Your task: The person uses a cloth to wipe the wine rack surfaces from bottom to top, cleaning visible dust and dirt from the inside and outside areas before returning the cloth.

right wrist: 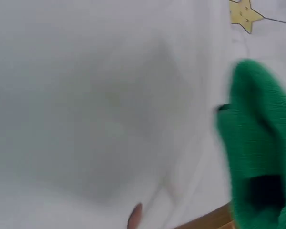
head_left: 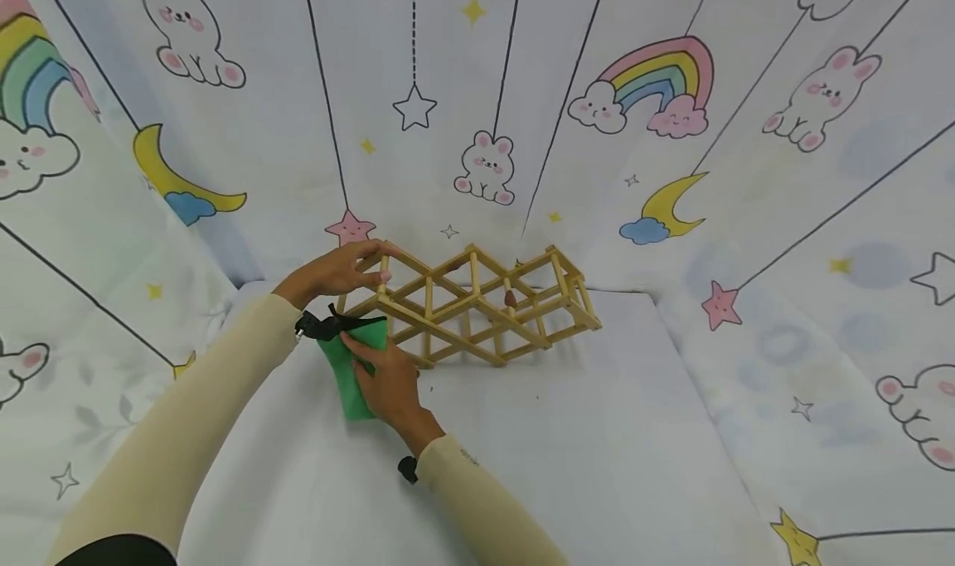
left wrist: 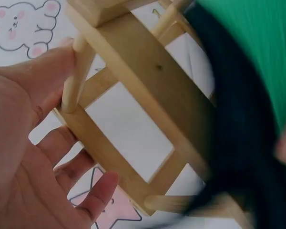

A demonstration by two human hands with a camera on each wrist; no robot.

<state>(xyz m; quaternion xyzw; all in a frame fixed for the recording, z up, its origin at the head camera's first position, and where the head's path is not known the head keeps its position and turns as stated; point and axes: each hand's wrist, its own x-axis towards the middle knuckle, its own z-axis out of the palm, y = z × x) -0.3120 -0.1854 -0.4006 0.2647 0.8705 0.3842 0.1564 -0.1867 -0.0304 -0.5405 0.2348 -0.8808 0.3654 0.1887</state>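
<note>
A tan wooden lattice rack (head_left: 429, 299), built of crossed slats and round dowels, stands on the white surface near the back wall. My left hand (head_left: 332, 269) holds its upper left end; in the left wrist view the thumb lies by a dowel (left wrist: 79, 71) and the fingers reach under a slat. Just in front of that end, my right hand (head_left: 395, 384) grips a green cloth (head_left: 351, 392), which hangs down to the left. The cloth (right wrist: 245, 143) appears blurred in the right wrist view, where only a fingertip (right wrist: 135, 217) of a hand shows.
A black strap (head_left: 324, 326) at the left wrist sits close to the cloth and partly blocks the left wrist view. White sheeting printed with rabbits, moons and rainbows (head_left: 664, 85) surrounds the white tabletop (head_left: 597, 450). A small brown piece (head_left: 511, 298) shows within the rack.
</note>
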